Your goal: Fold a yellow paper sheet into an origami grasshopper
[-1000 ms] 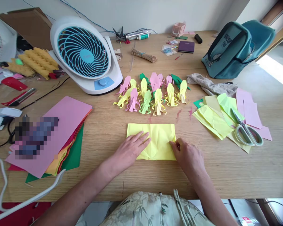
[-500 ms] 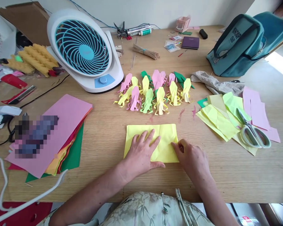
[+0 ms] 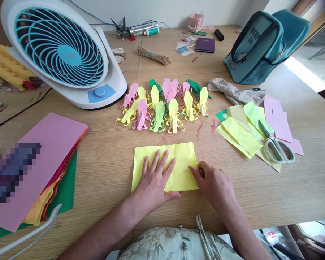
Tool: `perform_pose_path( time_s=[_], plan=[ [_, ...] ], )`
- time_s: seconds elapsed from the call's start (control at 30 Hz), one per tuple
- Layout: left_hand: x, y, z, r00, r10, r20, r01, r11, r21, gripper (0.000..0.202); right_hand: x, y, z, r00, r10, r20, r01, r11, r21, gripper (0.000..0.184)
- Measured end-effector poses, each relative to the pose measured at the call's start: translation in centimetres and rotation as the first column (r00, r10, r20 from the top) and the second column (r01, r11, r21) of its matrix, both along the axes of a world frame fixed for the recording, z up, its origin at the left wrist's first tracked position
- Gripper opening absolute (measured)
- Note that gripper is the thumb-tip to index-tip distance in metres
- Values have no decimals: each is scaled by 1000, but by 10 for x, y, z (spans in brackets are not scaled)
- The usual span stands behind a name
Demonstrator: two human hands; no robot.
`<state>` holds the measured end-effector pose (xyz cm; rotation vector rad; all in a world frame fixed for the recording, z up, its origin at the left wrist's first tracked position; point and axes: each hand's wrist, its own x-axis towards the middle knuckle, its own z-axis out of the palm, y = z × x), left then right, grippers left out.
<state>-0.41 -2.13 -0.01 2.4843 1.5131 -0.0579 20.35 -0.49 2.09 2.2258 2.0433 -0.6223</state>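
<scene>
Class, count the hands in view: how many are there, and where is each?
2. The left hand lies spread on the yellow paper; the right hand, curled, is at that paper's right edge. No other hands show.

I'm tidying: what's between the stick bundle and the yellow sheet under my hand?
In the head view, folded paper figures separate the stick bundle from the sheet.

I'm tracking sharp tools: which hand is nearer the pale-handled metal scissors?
Right. The right hand, touching the rectangular yellow paper, is left of the scissors; the left hand, spread on the paper, is farther left.
</scene>
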Motion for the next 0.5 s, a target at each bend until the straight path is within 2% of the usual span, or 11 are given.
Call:
perform_pose_path(
  time_s=[0.2,0.5],
  plan=[
    [-1,-1,-2,1000,-1,4,1,1000,23,104,3,-1,0,999,2,-40,-3,1000,-9,39],
    [-3,-2,-4,1000,-22,-18,23,999,49,102,2,1,1,999,49,5,-49,998,-26,29]
  ],
)
